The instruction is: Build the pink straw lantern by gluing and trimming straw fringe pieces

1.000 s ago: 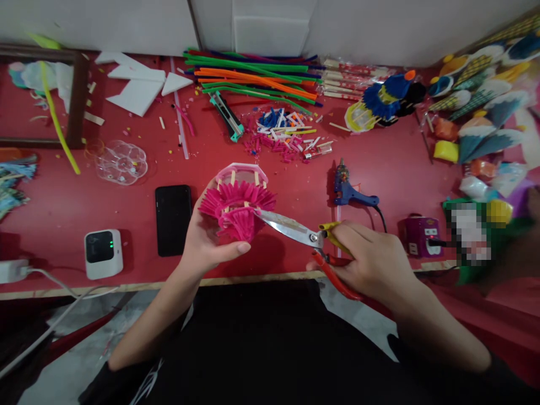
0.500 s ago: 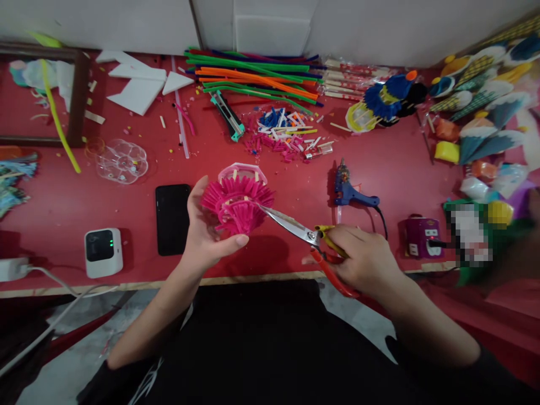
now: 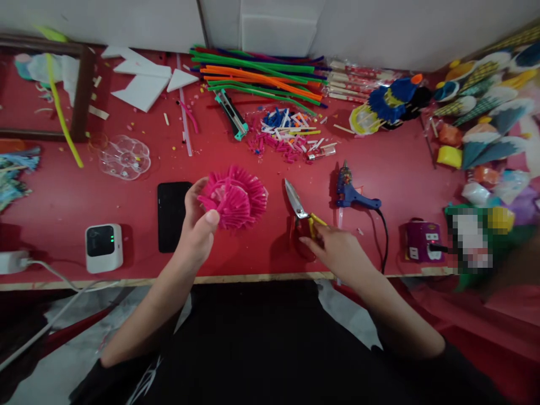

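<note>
A bright pink fringed pipe-cleaner craft piece (image 3: 237,199) is held up over the table in my left hand (image 3: 198,230). My thumb presses on its near side; the other fingers are partly hidden behind it. To its right, scissors (image 3: 297,202) with one yellow and one red handle are low at the tabletop, blades together and pointing away. My right hand (image 3: 333,244) has its fingers at the handles, with the thumb near the red one. A blue glue gun (image 3: 356,197) lies to the right of the scissors.
On the red table (image 3: 257,256) a black phone (image 3: 172,216) lies beside my left hand. Behind are a utility knife (image 3: 231,115), cut scraps (image 3: 287,129) and pipe cleaners (image 3: 261,79). A purple power socket (image 3: 423,242) and a white device (image 3: 103,247) flank the work area.
The scissors have moved away from the pink craft piece down to the tabletop, and their blades have closed. My left hand has turned the piece, showing more of its fringe.
</note>
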`<action>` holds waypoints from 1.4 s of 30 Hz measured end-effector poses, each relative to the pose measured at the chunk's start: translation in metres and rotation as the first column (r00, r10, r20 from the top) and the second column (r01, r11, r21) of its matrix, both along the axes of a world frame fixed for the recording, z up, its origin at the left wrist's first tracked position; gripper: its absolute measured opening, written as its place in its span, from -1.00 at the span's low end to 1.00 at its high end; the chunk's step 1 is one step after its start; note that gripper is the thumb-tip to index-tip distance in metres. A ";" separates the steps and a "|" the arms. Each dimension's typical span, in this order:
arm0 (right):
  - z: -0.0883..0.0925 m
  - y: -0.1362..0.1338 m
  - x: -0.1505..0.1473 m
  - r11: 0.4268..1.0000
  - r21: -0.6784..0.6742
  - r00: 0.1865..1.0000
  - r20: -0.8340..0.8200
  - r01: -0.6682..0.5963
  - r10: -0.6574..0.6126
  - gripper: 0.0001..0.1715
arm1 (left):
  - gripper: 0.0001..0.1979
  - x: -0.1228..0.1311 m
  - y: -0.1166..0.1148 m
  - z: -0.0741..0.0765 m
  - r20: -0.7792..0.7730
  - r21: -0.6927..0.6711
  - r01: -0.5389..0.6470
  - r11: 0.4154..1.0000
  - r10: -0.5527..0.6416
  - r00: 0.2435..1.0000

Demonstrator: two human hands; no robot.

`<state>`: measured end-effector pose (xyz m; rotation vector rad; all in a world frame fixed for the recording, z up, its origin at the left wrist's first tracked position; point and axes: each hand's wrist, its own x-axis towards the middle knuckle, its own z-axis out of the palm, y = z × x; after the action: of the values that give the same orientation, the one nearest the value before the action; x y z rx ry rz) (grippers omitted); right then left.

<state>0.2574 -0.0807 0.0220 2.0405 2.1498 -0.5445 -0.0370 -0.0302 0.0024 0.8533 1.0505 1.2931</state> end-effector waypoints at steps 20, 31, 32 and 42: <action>0.052 0.046 -0.070 0.866 0.485 0.635 -0.708 0.121 0.308 -0.88 | 0.00 0.006 0.003 0.033 -0.174 0.101 0.272 0.957 -0.253 0.952; 0.047 0.050 -0.068 0.914 0.396 0.626 -0.735 0.087 0.259 -0.82 | 0.12 0.007 0.001 0.034 -0.190 0.013 0.280 0.960 -0.272 0.943; 0.047 0.050 -0.068 0.917 0.389 0.628 -0.736 0.087 0.253 -0.82 | 0.13 0.007 0.001 0.034 -0.194 0.000 0.283 0.959 -0.278 0.941; 0.046 0.055 -0.061 0.950 0.310 0.570 -0.788 0.040 0.233 -0.83 | 0.12 0.005 0.002 0.030 -0.157 0.026 0.300 0.954 -0.293 0.943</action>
<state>0.1963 -0.0259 0.0681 1.9883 2.9806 -1.4969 -0.0324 -0.0284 0.0321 1.1164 0.9668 1.0151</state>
